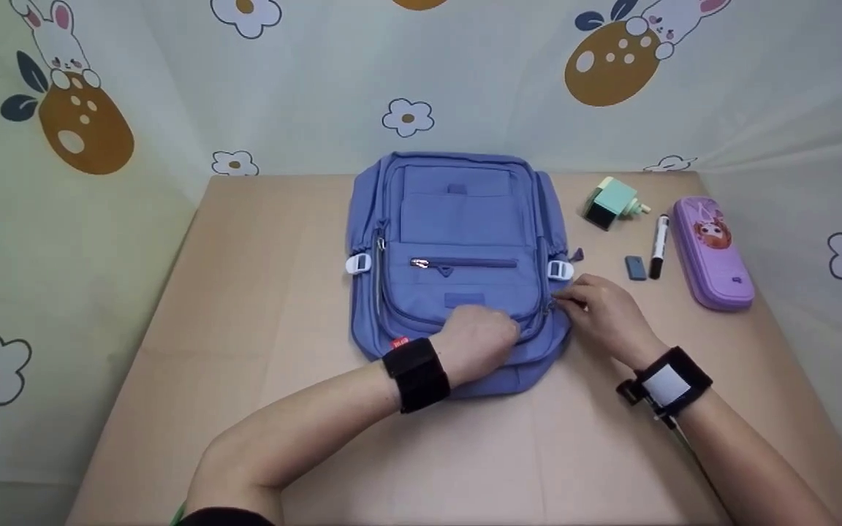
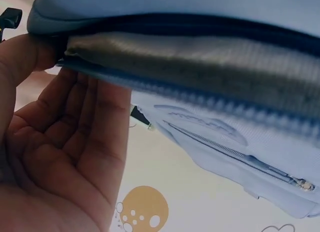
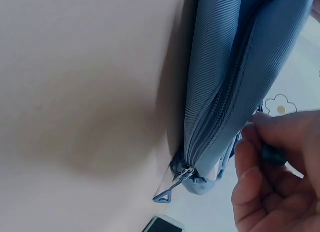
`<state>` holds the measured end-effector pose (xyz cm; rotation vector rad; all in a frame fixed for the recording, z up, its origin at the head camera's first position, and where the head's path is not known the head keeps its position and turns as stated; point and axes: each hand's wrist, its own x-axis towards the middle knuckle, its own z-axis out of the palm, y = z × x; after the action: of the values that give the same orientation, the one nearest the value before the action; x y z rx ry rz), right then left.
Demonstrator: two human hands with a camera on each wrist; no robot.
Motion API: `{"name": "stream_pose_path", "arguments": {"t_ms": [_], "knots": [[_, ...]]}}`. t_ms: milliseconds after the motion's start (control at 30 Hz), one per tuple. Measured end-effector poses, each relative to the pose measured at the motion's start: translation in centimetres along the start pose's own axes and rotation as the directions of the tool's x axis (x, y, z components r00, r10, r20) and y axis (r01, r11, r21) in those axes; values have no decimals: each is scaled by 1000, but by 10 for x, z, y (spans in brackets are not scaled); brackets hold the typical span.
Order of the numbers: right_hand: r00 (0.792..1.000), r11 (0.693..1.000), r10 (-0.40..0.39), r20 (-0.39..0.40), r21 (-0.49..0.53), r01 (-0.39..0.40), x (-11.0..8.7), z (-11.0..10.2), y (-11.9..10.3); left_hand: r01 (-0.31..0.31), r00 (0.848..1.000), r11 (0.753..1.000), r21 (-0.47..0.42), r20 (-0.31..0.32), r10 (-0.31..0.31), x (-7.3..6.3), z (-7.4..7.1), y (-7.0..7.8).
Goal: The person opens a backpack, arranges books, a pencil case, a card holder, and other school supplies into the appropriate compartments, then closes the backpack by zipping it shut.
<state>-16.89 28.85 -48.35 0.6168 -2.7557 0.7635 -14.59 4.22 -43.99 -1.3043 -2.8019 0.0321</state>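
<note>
A blue backpack (image 1: 457, 212) lies on the table, its front with a short zipped pocket (image 1: 472, 262) facing up. My left hand (image 1: 478, 340) is at the lower front of the bag. In the left wrist view, its thumb and fingers pinch the edge of a gaping zipped opening (image 2: 200, 96), with pale lining inside. My right hand (image 1: 607, 318) is at the bag's right side, below the white buckle (image 1: 560, 270). There, its thumb and finger pinch a dark zipper pull (image 3: 272, 154). Another zipper's triangular pull (image 3: 163, 197) hangs loose nearby.
Right of the bag lie a mint-green and black block-shaped item (image 1: 615, 202), a blue eraser (image 1: 635, 268), a marker (image 1: 659, 247) and a purple pencil case (image 1: 713, 252). Patterned cloth (image 1: 319, 95) walls the table's back and sides.
</note>
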Motion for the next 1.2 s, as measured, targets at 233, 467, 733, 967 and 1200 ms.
{"name": "stream_pose_path", "arguments": {"t_ms": [233, 467, 733, 967, 1200], "knots": [[1000, 999, 10, 14, 53, -10, -3, -1, -2, 14, 1000, 998, 60, 6, -14, 17, -7, 11], [1000, 1000, 7, 7, -2, -7, -4, -2, -8, 48, 999, 985, 166, -33, -43, 39, -4, 29], [1000, 1000, -5, -12, -17, 5, -5, -4, -9, 63, 995, 985, 159, 63, -74, 47, 0, 32], [1000, 999, -11, 13, -50, 12, -1, -4, -1, 71, 996, 989, 132, 43, -78, 47, 1, 27], [1000, 991, -15, -9, -130, 14, 15, -1, 10, 69, 998, 990, 120, -6, -69, 46, 4, 26]]}}
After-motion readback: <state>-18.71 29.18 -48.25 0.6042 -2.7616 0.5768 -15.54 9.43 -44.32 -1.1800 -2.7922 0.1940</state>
